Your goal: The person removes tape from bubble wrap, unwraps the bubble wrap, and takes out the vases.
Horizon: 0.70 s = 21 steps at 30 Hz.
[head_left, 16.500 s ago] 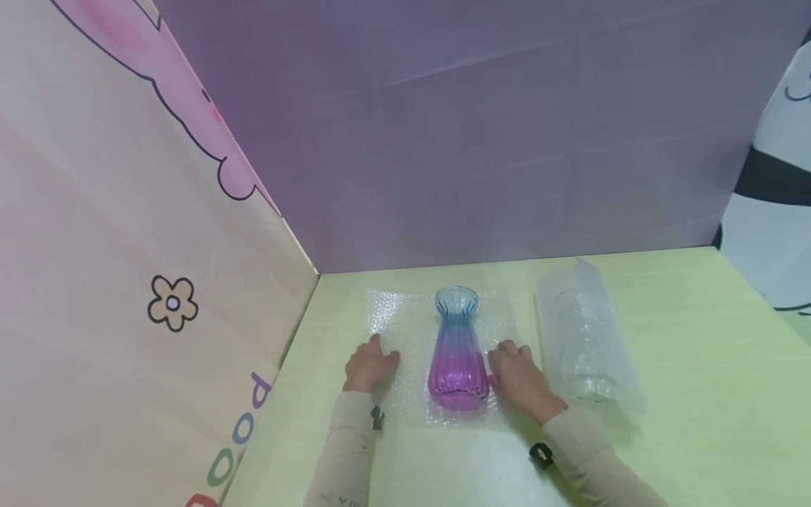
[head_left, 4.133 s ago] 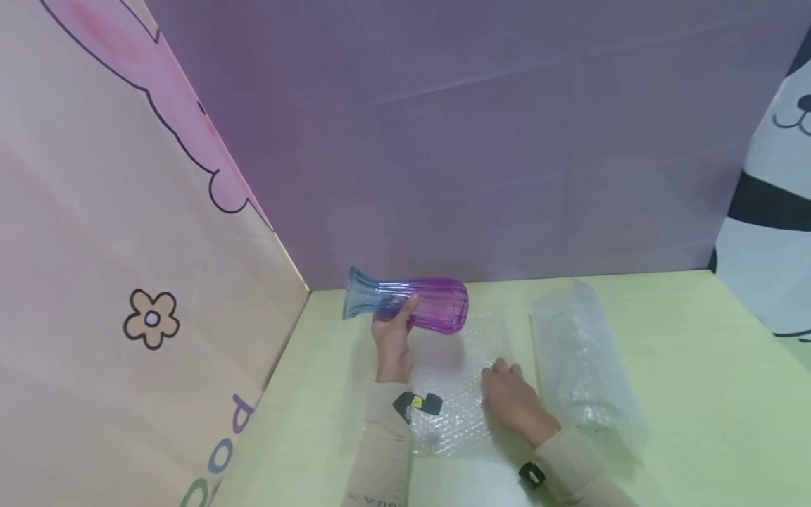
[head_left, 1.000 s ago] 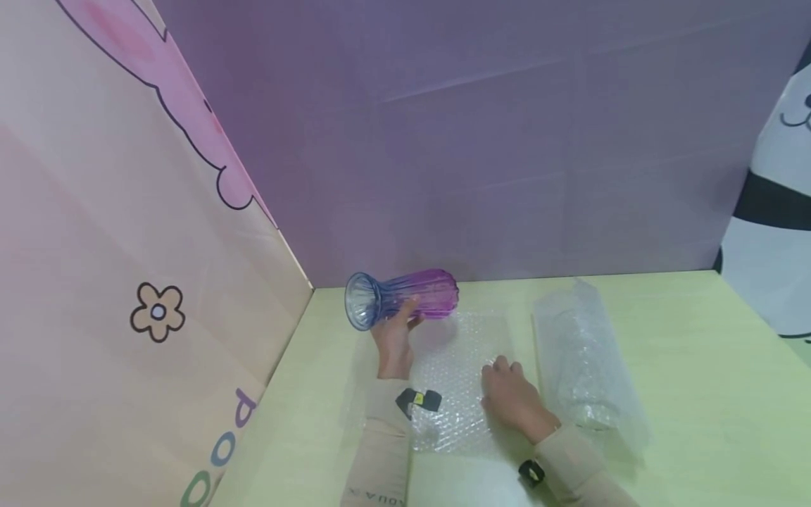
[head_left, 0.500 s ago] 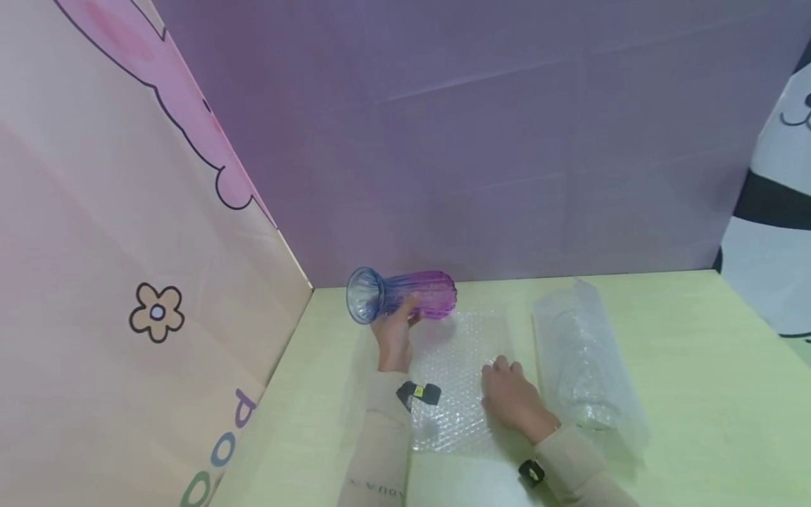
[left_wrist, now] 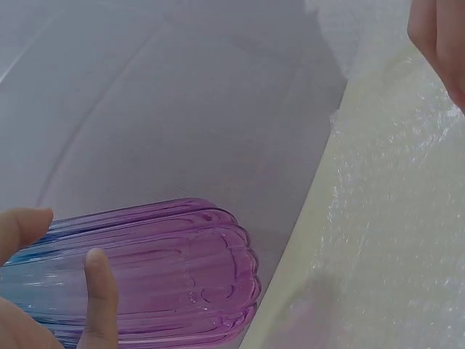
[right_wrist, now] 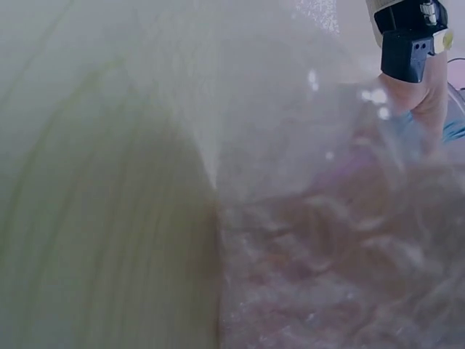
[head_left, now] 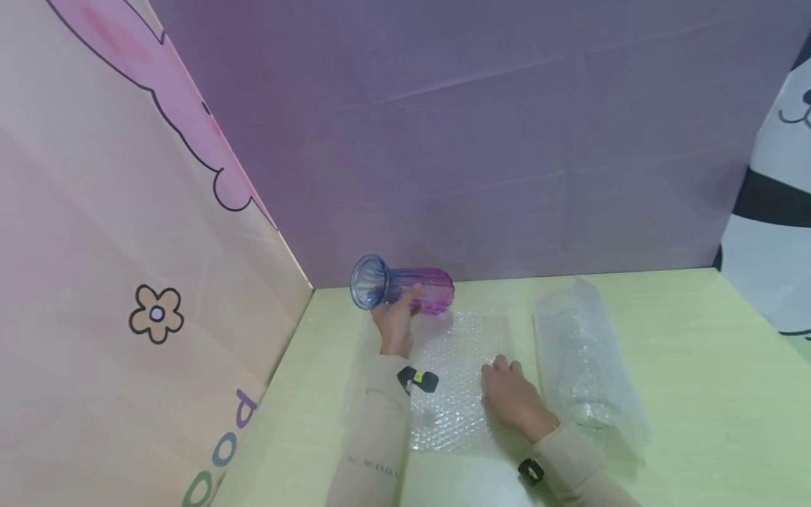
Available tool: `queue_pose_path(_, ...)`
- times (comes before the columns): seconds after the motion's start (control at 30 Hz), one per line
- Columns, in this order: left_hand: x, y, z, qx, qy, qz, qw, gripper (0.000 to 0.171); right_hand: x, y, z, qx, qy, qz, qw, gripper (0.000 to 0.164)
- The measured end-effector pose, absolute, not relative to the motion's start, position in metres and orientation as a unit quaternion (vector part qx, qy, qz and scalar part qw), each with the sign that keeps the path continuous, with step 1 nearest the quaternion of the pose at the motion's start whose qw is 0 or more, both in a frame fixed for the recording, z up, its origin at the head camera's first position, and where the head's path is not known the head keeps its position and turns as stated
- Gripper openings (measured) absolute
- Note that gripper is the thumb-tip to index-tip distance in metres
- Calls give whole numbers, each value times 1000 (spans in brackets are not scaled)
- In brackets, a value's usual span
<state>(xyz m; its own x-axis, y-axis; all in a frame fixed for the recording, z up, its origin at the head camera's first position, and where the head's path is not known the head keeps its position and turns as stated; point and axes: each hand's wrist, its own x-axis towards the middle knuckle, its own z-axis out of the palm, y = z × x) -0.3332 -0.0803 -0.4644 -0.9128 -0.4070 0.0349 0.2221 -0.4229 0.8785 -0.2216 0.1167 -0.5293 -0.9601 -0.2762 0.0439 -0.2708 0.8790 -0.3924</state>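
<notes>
My left hand [head_left: 394,320] grips a ribbed glass vase [head_left: 429,290], blue at its flared mouth and purple toward the base. It is raised sideways over the far part of the bubble wrap, mouth to the left and turned partly toward me. In the left wrist view, the thumb and a finger lie along the blue-to-purple middle of the vase [left_wrist: 196,276]. Clear bubble wrap [head_left: 446,394] lies flat on the table. At its right edge my right hand [head_left: 514,398] holds the wrap with curled fingers. Crumpled film [right_wrist: 341,269] covers those fingers in the right wrist view.
Right of my right hand lies a clear glass vase inside a bubble-wrap sleeve [head_left: 579,359]. The table [head_left: 709,394] is pale yellow-green. A purple wall panel [head_left: 475,141] stands along its back, a cartoon-printed panel [head_left: 95,246] along the left.
Long before, the vase lay on the bubble wrap; my left hand has since lifted it and turned it sideways. Lately its mouth swung toward me and rose slightly. The right hand keeps its place.
</notes>
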Motion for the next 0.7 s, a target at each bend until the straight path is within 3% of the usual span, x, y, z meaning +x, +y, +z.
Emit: queue_pose_path(0.7,-355,-62,-461,126,-569,-787,202,75,-222,117,-528,-144,969,-199,-5,19)
